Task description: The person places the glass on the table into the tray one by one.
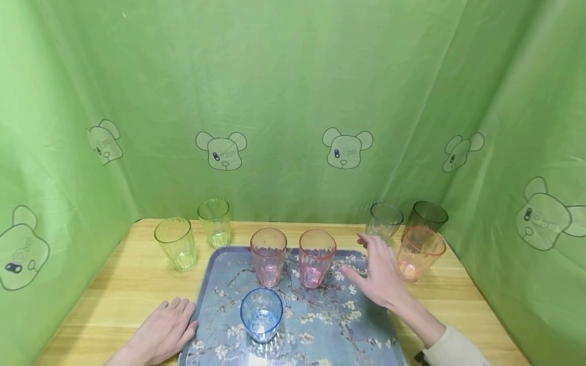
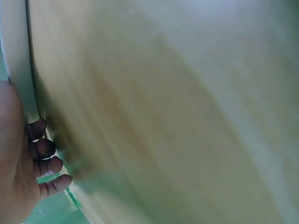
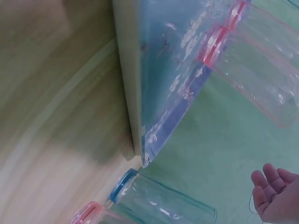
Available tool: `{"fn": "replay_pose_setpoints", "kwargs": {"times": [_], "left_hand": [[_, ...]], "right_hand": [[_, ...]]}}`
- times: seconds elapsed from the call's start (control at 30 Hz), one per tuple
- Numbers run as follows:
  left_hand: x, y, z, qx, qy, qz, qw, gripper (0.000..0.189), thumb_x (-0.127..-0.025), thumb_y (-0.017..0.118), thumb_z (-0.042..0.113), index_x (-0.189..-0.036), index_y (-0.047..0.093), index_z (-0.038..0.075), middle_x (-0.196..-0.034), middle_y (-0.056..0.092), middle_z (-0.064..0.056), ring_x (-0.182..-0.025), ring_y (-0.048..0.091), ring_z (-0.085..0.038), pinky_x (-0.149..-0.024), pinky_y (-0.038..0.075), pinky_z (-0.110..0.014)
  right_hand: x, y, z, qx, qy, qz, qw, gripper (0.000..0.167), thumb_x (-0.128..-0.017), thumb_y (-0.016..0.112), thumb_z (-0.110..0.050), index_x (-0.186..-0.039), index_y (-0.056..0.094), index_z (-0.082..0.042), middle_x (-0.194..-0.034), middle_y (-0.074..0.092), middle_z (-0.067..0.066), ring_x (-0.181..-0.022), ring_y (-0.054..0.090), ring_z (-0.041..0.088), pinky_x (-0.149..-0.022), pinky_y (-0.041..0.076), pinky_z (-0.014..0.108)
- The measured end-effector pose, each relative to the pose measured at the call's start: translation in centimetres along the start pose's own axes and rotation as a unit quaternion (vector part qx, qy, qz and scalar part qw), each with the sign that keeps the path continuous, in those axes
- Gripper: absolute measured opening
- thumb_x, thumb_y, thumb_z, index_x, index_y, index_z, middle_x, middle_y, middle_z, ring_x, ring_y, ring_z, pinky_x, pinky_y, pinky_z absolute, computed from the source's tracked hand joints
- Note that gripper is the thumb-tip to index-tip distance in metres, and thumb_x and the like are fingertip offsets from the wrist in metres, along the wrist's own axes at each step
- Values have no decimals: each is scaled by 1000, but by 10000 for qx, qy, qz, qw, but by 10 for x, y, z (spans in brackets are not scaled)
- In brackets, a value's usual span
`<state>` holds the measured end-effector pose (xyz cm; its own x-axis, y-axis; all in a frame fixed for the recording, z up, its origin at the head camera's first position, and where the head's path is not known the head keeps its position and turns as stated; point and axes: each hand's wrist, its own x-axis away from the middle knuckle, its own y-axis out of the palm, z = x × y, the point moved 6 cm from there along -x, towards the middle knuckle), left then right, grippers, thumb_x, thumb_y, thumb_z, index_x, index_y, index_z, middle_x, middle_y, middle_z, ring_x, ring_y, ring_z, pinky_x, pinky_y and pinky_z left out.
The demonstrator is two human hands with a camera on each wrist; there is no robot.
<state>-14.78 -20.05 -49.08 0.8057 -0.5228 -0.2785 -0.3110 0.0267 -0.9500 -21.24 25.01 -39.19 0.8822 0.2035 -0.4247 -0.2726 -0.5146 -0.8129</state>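
My left hand [image 1: 162, 328] rests on the table beside the left edge of a blue tray [image 1: 316, 330] with a blossom pattern; its fingers look relaxed and hold nothing. Over the tray's right side hovers my right hand [image 1: 382, 274], thumb and fingers spread apart, gripping nothing. To its left, two pink glasses stand upright on the tray: the nearer pink glass [image 1: 317, 259] and another pink glass [image 1: 268, 259]. A blue glass [image 1: 262, 315] stands in front of them. Just right of the hand is an orange glass [image 1: 418, 256], upright on the table.
Behind the right hand stand a grey-blue tinted glass [image 1: 384, 219] and a dark glass [image 1: 426, 216], partly covered by the orange one. Left of the tray are a green glass [image 1: 176, 244] and a second green glass [image 1: 215, 223]. Green curtains [image 1: 284, 76] enclose the wooden table [image 1: 105, 290].
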Motion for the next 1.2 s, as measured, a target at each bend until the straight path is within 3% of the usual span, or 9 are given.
{"fn": "replay_pose_setpoints", "kwargs": {"times": [0.5, 0.8, 0.93, 1.03, 1.2], "left_hand": [[-3, -2, -1, 15, 20, -290, 9996, 23, -97, 66, 38, -93, 53, 20, -80, 46, 8, -75, 48, -11, -68, 42, -32], [-2, -3, -1, 26, 132, -153, 9998, 24, -96, 66, 39, -92, 51, 20, -79, 45, 8, -74, 48, -11, -68, 43, -32], [-2, -2, -1, -20, 188, -73, 9998, 25, -96, 67, 39, -91, 51, 20, -80, 47, 8, -76, 49, -11, -70, 45, -33], [-2, -1, -2, -10, 177, -142, 9997, 25, -96, 67, 39, -92, 51, 20, -81, 48, 8, -77, 50, -11, -72, 47, -34], [-2, 0, -3, 11, 184, -260, 9995, 25, -98, 65, 41, -95, 54, 19, -83, 52, 6, -79, 54, -13, -75, 50, -37]], "right_hand": [[13, -36, 23, -240, -68, 803, 9965, 85, -93, 69, -50, -146, 44, 11, -133, 56, 31, -118, 52, 44, -102, 34, 65], [24, -53, 40, -166, 109, 966, 9951, 78, -91, 71, -38, -146, 45, 10, -133, 55, 31, -118, 51, 45, -104, 31, 73], [28, -58, 49, -135, 201, 1006, 9946, 77, -93, 71, -37, -146, 44, 12, -132, 54, 33, -117, 51, 46, -101, 33, 72], [31, -63, 56, -172, 320, 1038, 9939, 76, -93, 70, -36, -147, 43, 11, -133, 52, 33, -117, 50, 47, -98, 34, 70], [35, -71, 68, -132, 541, 1043, 9930, 77, -92, 71, -32, -150, 41, 9, -142, 47, 36, -125, 46, 51, -98, 33, 76]]}}
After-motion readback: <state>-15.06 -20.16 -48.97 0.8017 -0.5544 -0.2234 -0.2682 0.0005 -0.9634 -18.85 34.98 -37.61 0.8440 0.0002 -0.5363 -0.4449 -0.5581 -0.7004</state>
